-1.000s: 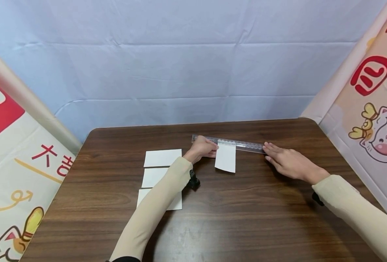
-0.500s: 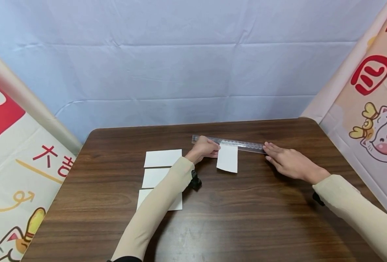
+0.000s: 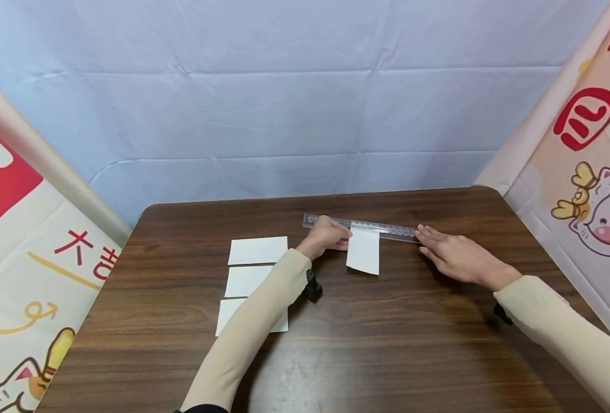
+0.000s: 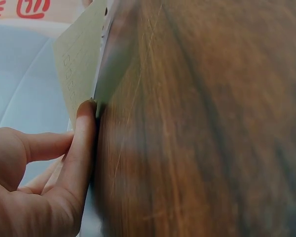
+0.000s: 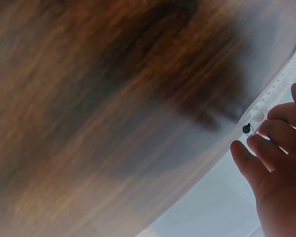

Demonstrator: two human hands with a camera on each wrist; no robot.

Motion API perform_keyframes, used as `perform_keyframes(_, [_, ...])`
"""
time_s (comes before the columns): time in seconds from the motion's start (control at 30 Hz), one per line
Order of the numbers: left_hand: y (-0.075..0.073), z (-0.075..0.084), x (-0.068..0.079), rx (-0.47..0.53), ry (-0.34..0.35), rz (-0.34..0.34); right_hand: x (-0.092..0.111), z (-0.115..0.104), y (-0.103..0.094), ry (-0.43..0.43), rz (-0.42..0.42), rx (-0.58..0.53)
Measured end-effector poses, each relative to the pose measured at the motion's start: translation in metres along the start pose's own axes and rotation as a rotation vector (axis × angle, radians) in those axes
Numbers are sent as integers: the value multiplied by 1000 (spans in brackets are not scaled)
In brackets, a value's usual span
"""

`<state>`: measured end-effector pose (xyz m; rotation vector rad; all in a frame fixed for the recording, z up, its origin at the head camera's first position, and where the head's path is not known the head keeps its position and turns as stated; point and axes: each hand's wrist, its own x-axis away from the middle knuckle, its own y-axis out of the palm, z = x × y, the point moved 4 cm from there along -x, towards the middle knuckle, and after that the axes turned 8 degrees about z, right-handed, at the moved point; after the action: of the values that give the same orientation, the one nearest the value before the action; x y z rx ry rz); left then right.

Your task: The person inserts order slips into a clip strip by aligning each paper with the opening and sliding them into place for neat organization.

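Observation:
A clear plastic ruler [image 3: 397, 230] lies across the far part of the table. Over its middle hangs a small white paper card [image 3: 363, 252], its near end lifted a little. My left hand [image 3: 327, 235] pinches the card's left edge between thumb and fingers. Seen from the left wrist, the card [image 4: 81, 59] stands out beyond the fingertips and bears faint marks. On the ruler's right end rest the fingers of my right hand [image 3: 454, 255], laid nearly straight. The right wrist view has that hand [image 5: 281, 182] beside the ruler's end [image 5: 256, 116].
Three white cards lie in a column on the left: a far one [image 3: 258, 250], a middle one [image 3: 245, 280] and a near one [image 3: 229, 312], the last two partly under my left sleeve. The wooden table [image 3: 387, 344] ends at a pale cloth backdrop [image 3: 284, 115].
My left hand has slid slightly rightward along the ruler, taking the pinched card with it. The right hand and the ruler stay almost where they were.

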<state>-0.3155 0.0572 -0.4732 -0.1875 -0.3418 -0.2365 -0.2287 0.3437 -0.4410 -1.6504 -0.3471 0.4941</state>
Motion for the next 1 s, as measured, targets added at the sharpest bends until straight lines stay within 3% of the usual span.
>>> perform_keyframes(0.37, [6, 0, -2, -16, 13, -10, -1, -1, -3, -38, 25, 16])
perform_keyframes(1.0, [19, 1, -4, -7, 0, -13, 0, -1, -3, -32, 3, 10])
